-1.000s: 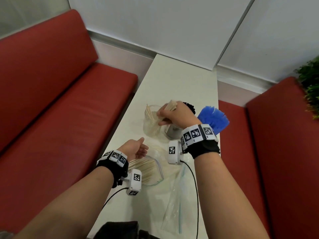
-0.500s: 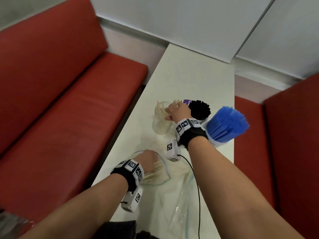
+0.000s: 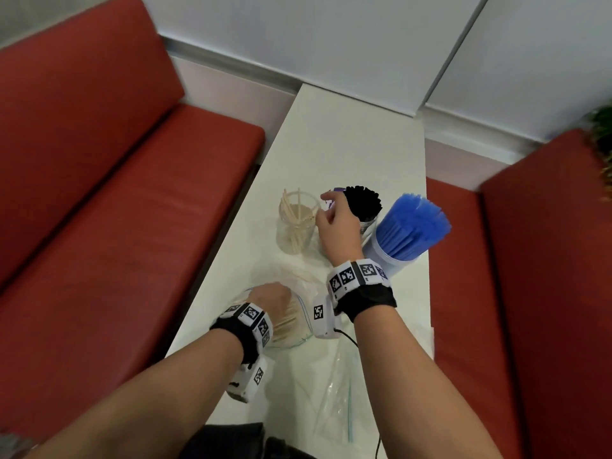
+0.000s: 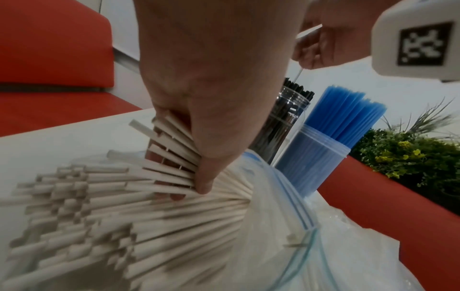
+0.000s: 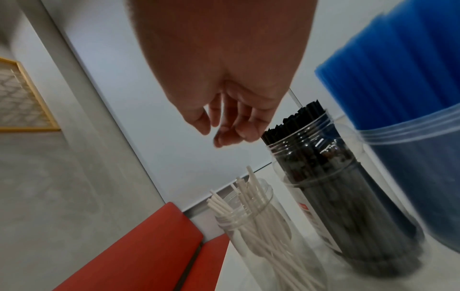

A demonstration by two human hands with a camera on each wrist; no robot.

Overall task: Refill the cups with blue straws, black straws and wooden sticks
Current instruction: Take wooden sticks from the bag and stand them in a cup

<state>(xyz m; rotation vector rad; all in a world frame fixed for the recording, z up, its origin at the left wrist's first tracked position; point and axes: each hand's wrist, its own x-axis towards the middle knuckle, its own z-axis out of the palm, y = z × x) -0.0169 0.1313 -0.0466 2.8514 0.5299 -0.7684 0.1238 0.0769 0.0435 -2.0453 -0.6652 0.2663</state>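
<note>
A clear cup (image 3: 298,223) on the white table (image 3: 351,144) holds a few wooden sticks (image 5: 251,198) leaning loosely. To its right stand a clear cup packed with black straws (image 3: 362,205) and a cup full of blue straws (image 3: 410,226). My right hand (image 3: 334,220) hovers between the stick cup and the black straws, fingers (image 5: 224,135) loosely curled and empty. Nearer to me, my left hand (image 3: 270,298) reaches into an open zip bag (image 4: 286,216) and grips a fanned bundle of wooden sticks (image 4: 171,155). More sticks (image 4: 124,216) lie in the bag below.
Crumpled empty plastic bags (image 3: 337,392) lie on the table's near end. Red benches run along both sides, left (image 3: 132,226) and right (image 3: 530,293). A green plant (image 3: 602,144) sits behind the right bench. A white wall closes the table's far end.
My right hand has let its sticks drop into the clear cup and drawn back empty. My left hand has gone down into the zip bag and closed round a bundle of sticks.
</note>
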